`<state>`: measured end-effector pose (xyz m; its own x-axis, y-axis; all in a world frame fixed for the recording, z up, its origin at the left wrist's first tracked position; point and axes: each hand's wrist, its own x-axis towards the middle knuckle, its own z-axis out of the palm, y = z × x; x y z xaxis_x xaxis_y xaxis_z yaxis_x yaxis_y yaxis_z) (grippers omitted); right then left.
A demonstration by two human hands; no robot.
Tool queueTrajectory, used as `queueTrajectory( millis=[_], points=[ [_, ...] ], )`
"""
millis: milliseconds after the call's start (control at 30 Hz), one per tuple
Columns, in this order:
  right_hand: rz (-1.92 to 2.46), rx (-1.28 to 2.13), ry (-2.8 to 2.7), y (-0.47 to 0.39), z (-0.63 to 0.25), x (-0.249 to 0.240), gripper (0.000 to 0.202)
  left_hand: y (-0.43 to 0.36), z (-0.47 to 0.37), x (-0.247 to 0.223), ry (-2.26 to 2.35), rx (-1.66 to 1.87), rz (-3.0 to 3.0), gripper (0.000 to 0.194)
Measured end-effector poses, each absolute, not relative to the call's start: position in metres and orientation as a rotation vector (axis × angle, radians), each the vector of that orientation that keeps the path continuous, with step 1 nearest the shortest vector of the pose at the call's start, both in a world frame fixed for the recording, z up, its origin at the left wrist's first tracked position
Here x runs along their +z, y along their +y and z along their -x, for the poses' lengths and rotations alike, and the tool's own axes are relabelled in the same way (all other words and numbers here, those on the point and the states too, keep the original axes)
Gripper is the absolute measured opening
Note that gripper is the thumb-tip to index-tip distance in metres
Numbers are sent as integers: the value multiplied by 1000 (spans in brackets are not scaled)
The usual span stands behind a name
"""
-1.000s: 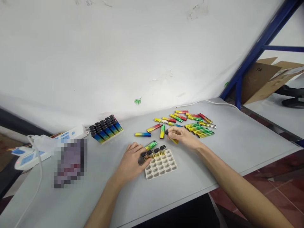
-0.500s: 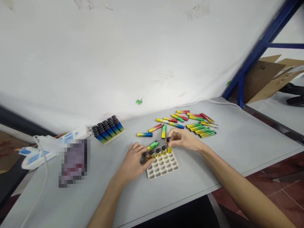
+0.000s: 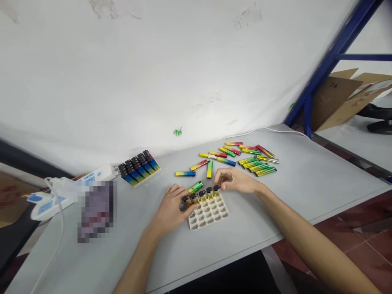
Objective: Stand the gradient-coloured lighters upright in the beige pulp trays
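A pale tray with rows of oval holes (image 3: 208, 216) lies on the table between my hands. Several lighters with black tops and gold bodies (image 3: 202, 196) stand upright along its far row. My left hand (image 3: 173, 204) is curled around the tray's far left corner, its thumb along the tray beside the leftmost lighter; its fingertips are partly hidden. At the row's right end, my right hand (image 3: 234, 179) hovers just by the cap of the last lighter (image 3: 217, 190), thumb and forefinger apart. A green lighter (image 3: 196, 187) lies behind the row.
Loose colourful lighters (image 3: 226, 161) are scattered toward the wall, with a green-yellow group (image 3: 257, 166) at right. A full tray of blue-yellow lighters (image 3: 139, 167) stands back left. Near it are a white power strip (image 3: 101, 173), its cable and a blurred purple item (image 3: 97, 208).
The rightmost lighter has gone down into its hole, level with the others in the row. My right hand's fingers have loosened from it. My left hand has stayed at the tray.
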<state>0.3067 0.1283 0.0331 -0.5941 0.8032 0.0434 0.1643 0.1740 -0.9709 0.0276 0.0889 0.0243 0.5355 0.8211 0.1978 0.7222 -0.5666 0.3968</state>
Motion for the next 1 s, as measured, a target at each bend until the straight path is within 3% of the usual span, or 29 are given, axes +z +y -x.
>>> queueTrajectory(
  millis=[133,367,1000],
  points=[
    [1041,1249,-1762,131,-307,33,46,89,-28,25,1294,525,-2502,17],
    [1490,675,-1774,144,-312,11,35,90,-29,25,1311,479,-2505,18],
    [1605,541,-1967,139,-307,6,25,48,11,11,1603,544,-2371,25]
  ],
)
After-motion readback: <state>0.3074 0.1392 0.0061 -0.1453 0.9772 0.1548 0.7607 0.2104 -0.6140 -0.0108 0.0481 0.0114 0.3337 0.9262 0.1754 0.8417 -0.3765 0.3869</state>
